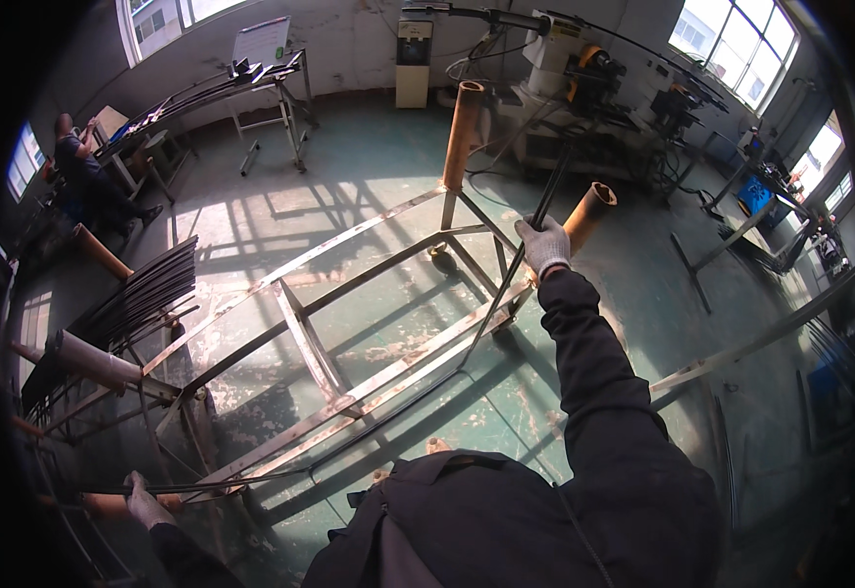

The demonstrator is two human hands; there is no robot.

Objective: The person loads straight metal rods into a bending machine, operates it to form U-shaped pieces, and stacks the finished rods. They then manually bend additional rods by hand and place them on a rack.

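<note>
My right hand [544,243], in a grey work glove, grips a long thin dark bent metal rod [506,284] near its upper end, close to a rusty upright pipe [589,211] of the steel cart frame [310,343]. The rod runs down along the frame's near rail and bends left toward my left hand [143,502], also gloved, which holds its other end at the lower left. A second rusty upright pipe [463,122] stands at the frame's far corner.
A rack of dark bent rods [138,294] lies at left. A seated person [89,181] is at the far left by a table. A bending machine [584,83] stands at the back right. Another frame rail [761,338] runs at right. The floor is green.
</note>
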